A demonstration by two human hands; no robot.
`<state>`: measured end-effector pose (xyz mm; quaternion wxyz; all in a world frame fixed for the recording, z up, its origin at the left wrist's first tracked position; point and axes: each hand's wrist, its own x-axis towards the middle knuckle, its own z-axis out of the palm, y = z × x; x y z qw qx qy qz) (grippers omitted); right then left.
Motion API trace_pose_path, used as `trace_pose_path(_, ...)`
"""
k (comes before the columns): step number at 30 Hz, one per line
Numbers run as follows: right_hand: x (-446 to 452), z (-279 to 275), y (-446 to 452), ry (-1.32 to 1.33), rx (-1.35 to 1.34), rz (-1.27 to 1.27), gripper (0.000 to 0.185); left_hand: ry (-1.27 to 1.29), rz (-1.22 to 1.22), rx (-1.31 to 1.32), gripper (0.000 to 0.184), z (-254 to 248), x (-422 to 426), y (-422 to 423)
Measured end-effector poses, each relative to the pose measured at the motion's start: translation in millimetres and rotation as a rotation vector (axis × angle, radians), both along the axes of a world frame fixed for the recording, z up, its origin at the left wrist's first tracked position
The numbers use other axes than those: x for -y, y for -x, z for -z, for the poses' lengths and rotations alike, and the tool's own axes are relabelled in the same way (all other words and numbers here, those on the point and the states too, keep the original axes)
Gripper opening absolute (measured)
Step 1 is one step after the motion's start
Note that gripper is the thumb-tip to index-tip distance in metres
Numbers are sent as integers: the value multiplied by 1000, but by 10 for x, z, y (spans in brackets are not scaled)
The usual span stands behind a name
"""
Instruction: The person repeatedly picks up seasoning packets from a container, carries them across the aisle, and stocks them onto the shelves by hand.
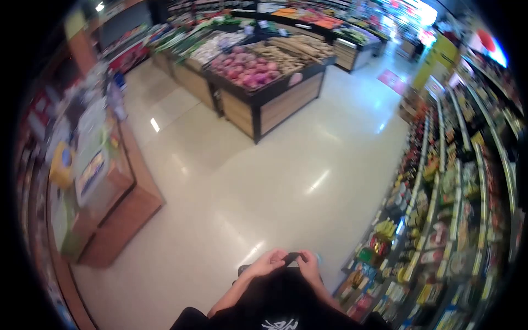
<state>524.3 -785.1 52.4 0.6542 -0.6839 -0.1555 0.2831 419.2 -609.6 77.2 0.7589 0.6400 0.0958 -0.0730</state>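
Observation:
Close in front of my body, at the bottom middle of the head view, my two hands come together. My left hand (269, 261) has its fingers closed on one end of a small black thing (291, 257). My right hand (309, 264) pinches its other end. The thing is short and dark, and its kind is too small and blurred to make out. Below the hands is the dark front of my clothing (278, 300), with a white print near the bottom edge.
Ahead stands a wood-sided produce stand (236, 115) with pinkish-purple round produce (247, 69) and long tan roots (300, 48). Shelves of packaged goods (440, 220) run along the right. A brown counter (124, 203) holding packages stands left. Pale shiny floor (220, 187) lies between.

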Motion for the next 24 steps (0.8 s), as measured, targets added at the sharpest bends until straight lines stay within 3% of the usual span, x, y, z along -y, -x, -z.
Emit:
trace_pose_path(3,-316,-138,173,45,-7,-187,16,-63,-229,45,35,-212,-159,226)
trace_pose_path(6,-602,-339,367,127,143,-365,14,-160,-286,-38,32,-206,-293,504)
trace_pose_path(11,-882,-331,437,164,439,-640,19,-27,-517,34,26,-38,-312,864)
trace_pose_path(14,-1059,-285,506,212,304,-667,18,-130,-621,-5,21,52,-368,964)
trace_pose_path(17,-1264,-72,562,191,-100,-699,19,-97,-792,-73,20,159,-460,1124)
trace_pose_path(20,-1606,-136,582,213,-171,-828,20,-24,-965,-99,20,251,-687,1257)
trace_pose_path(24,-2110,-47,683,101,-156,-795,17,39,-1090,-150,19,82,-1044,1339)
